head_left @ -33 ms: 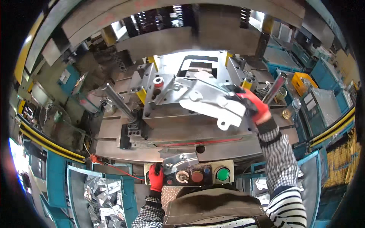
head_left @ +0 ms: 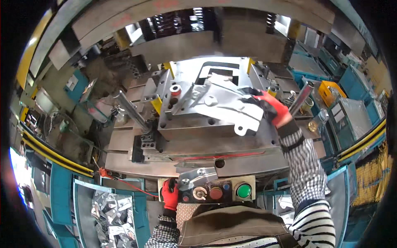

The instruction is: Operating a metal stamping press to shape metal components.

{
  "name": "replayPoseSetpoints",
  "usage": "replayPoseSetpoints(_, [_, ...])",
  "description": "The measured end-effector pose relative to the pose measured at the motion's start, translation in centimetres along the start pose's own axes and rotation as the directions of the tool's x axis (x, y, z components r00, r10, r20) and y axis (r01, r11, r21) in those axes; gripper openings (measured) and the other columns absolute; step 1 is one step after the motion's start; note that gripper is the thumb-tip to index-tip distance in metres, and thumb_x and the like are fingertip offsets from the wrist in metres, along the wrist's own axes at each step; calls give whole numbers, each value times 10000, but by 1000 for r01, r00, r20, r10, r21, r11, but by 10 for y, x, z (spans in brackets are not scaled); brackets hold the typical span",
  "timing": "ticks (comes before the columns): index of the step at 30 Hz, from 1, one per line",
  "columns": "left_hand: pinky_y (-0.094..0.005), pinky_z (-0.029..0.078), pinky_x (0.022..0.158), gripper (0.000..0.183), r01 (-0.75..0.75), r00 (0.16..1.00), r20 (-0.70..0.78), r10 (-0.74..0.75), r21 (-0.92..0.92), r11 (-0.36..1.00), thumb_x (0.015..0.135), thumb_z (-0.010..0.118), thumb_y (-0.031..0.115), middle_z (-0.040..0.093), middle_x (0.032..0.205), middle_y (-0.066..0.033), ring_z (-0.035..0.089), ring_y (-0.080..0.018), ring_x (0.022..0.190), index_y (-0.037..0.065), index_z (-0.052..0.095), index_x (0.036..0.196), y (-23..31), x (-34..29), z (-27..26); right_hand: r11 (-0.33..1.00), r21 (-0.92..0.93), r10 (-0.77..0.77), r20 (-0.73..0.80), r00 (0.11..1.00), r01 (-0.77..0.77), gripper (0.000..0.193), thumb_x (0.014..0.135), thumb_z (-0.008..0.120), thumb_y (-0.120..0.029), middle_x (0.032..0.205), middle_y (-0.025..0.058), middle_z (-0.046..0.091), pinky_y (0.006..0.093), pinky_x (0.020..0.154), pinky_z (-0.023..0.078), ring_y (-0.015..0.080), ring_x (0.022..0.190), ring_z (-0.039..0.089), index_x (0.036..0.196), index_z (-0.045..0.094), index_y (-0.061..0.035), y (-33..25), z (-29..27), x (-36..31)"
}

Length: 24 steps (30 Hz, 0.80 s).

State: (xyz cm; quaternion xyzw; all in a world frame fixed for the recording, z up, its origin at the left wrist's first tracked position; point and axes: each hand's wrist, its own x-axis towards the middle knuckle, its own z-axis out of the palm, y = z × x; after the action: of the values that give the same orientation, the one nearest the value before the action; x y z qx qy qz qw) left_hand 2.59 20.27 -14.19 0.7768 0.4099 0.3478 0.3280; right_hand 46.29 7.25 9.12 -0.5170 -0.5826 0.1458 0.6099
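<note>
My right hand [head_left: 275, 109], in a red and black glove, grips the right end of a large stamped sheet-metal part [head_left: 231, 105]. The part is held tilted over the steel die block [head_left: 186, 133]. Beside its left end, a narrower bent metal piece [head_left: 183, 101] shows over the die. My left hand [head_left: 170, 193], gloved alike, is at the left end of the control panel [head_left: 249, 180], its fingers curled and partly hidden. Right beside those fingers a small metal bracket [head_left: 197, 177] lies across the panel's upper edge; whether they grip it is unclear.
Steel guide posts stand left [head_left: 131, 110] and right [head_left: 302, 98] of the die. The press's heavy upper beam [head_left: 173, 47] spans above. A bin of metal parts [head_left: 76, 206] stands at lower left, another bin [head_left: 341, 206] at lower right. The panel carries a green button [head_left: 244, 190].
The large sheet-metal part has shifted slightly up and left over the die with my right hand. My left hand stays at the panel's left end.
</note>
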Motion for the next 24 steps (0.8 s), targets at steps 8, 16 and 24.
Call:
replayPoseSetpoints(8, [-325,426,751,249,108,925,-377,-52,128,986,728,587,45,562,898,-119,534,-244,829,4,545,970,-40,-45,-62,750,-234,660,199,724,-619,415,755,628,-262,927,30,579,220,684,431,86,804,518,1054,529,8,125,-36,150])
replayPoseSetpoints(16, [-265,433,691,170,319,771,-471,-429,-297,900,785,536,48,562,867,-74,529,-148,748,-9,528,945,-58,-72,-107,674,-616,720,423,550,-408,566,745,560,-434,1081,107,528,287,843,366,186,999,475,1132,486,-28,124,13,168])
replayPoseSetpoints(24, [-259,432,719,244,351,810,-321,-491,-405,844,787,527,7,553,914,-74,534,-156,774,-7,497,1028,-93,-59,-93,433,-873,642,125,757,-224,649,686,620,-471,1122,171,505,332,873,372,294,1033,479,1150,471,-42,88,58,156])
